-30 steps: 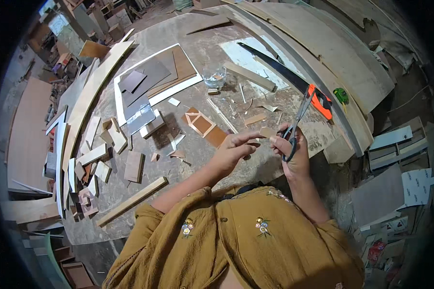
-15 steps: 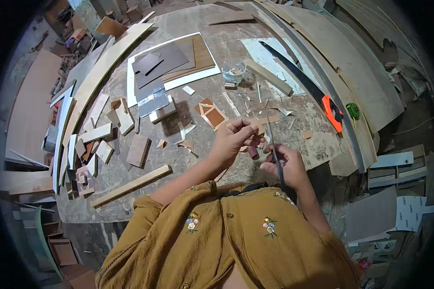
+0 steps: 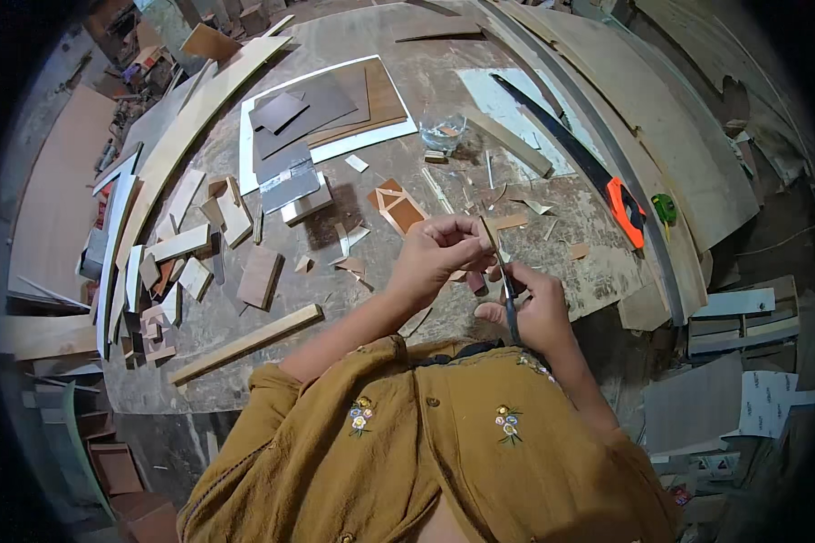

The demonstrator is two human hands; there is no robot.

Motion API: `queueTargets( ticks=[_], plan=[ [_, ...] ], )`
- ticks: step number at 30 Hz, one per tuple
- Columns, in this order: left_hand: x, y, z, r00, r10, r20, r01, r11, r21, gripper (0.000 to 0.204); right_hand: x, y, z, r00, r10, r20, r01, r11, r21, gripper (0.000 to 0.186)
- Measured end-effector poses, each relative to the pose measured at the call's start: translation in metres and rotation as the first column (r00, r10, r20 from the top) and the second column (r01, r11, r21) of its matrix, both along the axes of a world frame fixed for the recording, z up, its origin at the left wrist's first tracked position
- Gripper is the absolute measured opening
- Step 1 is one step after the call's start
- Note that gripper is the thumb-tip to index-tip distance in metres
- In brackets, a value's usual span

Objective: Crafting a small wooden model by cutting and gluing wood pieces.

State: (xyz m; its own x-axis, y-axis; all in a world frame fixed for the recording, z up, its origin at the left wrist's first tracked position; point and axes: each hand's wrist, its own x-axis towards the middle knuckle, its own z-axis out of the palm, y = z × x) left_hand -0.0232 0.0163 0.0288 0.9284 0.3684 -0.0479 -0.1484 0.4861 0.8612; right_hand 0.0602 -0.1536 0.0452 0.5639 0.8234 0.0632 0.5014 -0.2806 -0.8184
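My left hand (image 3: 439,255) is closed in a pinch near the table's front middle, on a small thin tan piece of wood that its fingers mostly hide. My right hand (image 3: 536,308) grips a long, slim metal blade (image 3: 503,267) with a dark handle, whose exact kind I cannot make out. The blade points away from me, its tip beside the left fingertips. Just below those fingers shows a small reddish-brown block (image 3: 476,282). Beyond lies a brown rectangular panel with pale strips (image 3: 397,208) glued or laid on it.
Wood offcuts (image 3: 190,244) crowd the left, with a long stick (image 3: 244,344) nearer me. Stacked brown sheets (image 3: 335,113) lie at the back, near a clear cup (image 3: 444,131). To the right are a handsaw (image 3: 575,154) with an orange handle and a green tape measure (image 3: 664,208).
The blade has tilted, its tip swinging left to the left fingertips. My left hand has turned slightly, and the tan piece shows less than before.
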Motion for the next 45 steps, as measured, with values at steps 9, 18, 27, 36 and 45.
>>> queueTargets(
  ticks=[9,18,27,36,45],
  plan=[
    [0.001,-0.003,-0.002,1.000,-0.017,0.015,0.018,0.998,-0.065,0.016,-0.006,0.000,0.001,1.000,-0.022,-0.022,0.024,0.995,0.099,0.056],
    [0.001,-0.009,0.000,0.997,0.014,0.072,-0.012,1.000,-0.029,0.018,-0.006,-0.003,-0.004,0.997,-0.069,0.039,0.062,0.988,0.144,0.049],
    [0.001,-0.008,0.008,0.992,-0.088,0.086,0.082,0.995,0.064,0.012,-0.005,-0.005,0.005,0.999,-0.029,0.028,0.024,0.988,0.154,0.050],
    [0.001,-0.013,0.004,0.994,-0.083,0.077,0.078,0.995,0.066,0.011,-0.005,-0.012,-0.001,0.984,-0.091,0.155,0.068,0.986,0.151,0.045],
    [0.000,-0.017,0.013,0.981,-0.184,0.068,0.183,0.983,0.028,0.014,-0.001,-0.015,0.003,0.986,-0.071,0.152,0.048,0.987,0.154,0.058]
  ],
)
